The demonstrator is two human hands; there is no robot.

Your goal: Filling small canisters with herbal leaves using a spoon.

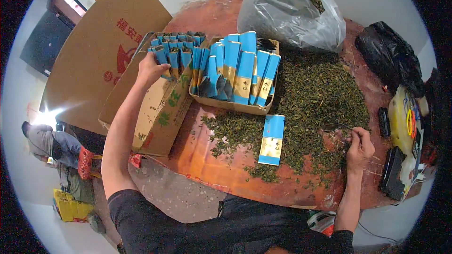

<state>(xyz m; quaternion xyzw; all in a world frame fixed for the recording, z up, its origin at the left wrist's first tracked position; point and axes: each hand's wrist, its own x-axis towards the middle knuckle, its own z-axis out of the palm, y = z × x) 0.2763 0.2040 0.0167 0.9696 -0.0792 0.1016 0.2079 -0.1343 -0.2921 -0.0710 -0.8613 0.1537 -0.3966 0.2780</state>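
My left hand (151, 69) reaches to the cardboard box on the left, its fingers closed on a blue-and-gold tea packet (161, 55) among rows of upright packets with leaves showing at their tops. At the right, my right hand (361, 146) grips the thin handle of a metal spoon (335, 125), whose bowl rests at the heap of dark loose tea leaves (320, 94). Between the hands, a single blue-and-gold packet (271, 139) lies flat on the leaves. Beyond it, an open carton (230, 105) holds many upright packets in the same colours.
Leaves are spread over the reddish wooden table (207, 148). A clear plastic bag (289, 16) of leaves stands at the back, with a black bag (388, 51) to its right. A large cardboard box (94, 51) rises at the left. Another person (52, 141) is at far left.
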